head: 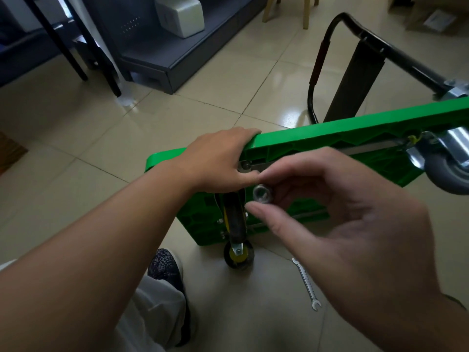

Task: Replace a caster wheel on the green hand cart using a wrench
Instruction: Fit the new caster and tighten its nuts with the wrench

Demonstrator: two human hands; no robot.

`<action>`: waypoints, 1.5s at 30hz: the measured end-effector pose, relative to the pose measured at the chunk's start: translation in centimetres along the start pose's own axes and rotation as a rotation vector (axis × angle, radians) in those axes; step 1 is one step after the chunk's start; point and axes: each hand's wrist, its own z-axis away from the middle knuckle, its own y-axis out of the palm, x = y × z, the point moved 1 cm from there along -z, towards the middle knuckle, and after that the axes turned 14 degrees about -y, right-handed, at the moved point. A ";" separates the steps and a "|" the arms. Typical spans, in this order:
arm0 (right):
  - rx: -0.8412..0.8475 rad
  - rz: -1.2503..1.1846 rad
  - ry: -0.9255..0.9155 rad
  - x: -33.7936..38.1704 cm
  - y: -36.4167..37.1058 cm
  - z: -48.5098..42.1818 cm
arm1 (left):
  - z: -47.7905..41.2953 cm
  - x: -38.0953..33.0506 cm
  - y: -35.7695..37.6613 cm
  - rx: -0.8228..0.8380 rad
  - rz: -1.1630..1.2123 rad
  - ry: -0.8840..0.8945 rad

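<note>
Caster wheel [238, 255] with the yellow hub is sitting low against the near corner of the green cart [330, 138], its tyre at or just above the tiled floor [76, 123] and its metal fork running up under the person's left hand [218, 161]. The cart is standing on edge with its ribbed underside facing the camera. The left hand is curling over the top rim of the deck and steadying it. The right hand [342, 212] is pinching a small shiny metal nut [262, 194] between thumb and fingertips, just beside the fork. A wrench [306, 283] is lying on the floor near the wheel, untouched.

The wheel is looking small, stiff and fairly light, but it will likely be swivelling and rolling freely, so holding it by the fork or mounting plate seems safer than by the tyre. The nut is looking smooth and easy to drop. Whether the wheel is bolted on I cannot tell.
</note>
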 end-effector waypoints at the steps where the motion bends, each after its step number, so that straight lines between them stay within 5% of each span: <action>1: -0.041 -0.074 0.090 0.1 0.0 -0.1 | 0.1 0.0 -0.1 0.005 0.001 -0.006; 6: -0.183 -0.736 0.757 -1.1 1.1 0.9 | 0.4 0.7 -0.1 -0.033 0.009 -0.033; 13: -0.342 -0.495 1.038 -9.3 4.4 6.1 | 0.4 3.5 -0.3 -0.070 -0.045 -0.183; 24: -0.503 -0.243 0.676 -14.7 9.8 5.3 | -0.2 3.3 0.9 -0.257 -0.224 -0.244; 32: -0.414 0.049 0.457 -16.8 9.9 7.5 | -0.4 2.4 1.6 -0.287 -0.211 -0.208; 45: -0.391 0.195 0.300 -18.0 9.7 7.5 | -1.0 2.5 1.3 -0.246 -0.217 -0.110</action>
